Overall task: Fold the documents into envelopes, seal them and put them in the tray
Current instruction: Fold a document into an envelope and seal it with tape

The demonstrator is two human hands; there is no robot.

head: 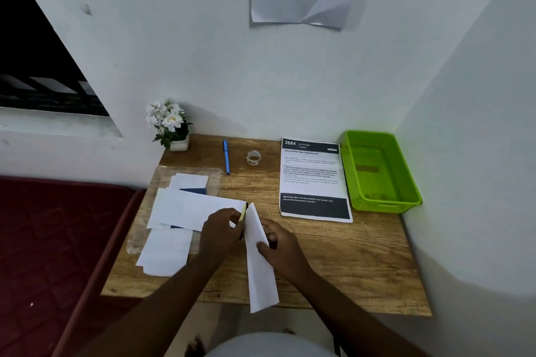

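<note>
A person sits at a wooden desk [333, 255], seen from above through a head-worn camera. Both hands meet near the desk's middle. The right hand [280, 243] pinches a long folded white document [259, 258], thumb on top, which slants from the hands back toward the person's lap. The left hand [222, 230] curls its fingers around the open end of a white envelope [191, 207], which lies flat to the left with its mouth facing the document. A thin yellow and dark strip shows at that mouth; it may be the flap's adhesive liner, but this is too small to tell.

More white envelopes and papers lie under and behind this one on a clear plastic sleeve [214, 180]. The green tray [406, 180] sits at the far right corner, well apart from the hands, and looks to hold no envelopes. Between it and the hands lies 1 printed sheet [314, 180]. A blue pen [226, 156], a roll of tape [253, 157] and a small pot of white flowers [171, 124] stand along the back.

The step in hand appears to be sliding the document into the envelope. To do it well, the left hand should hold the mouth wide, the document's short folded edge should go in first, square to the opening, and the flap strip should stay clear.
</note>
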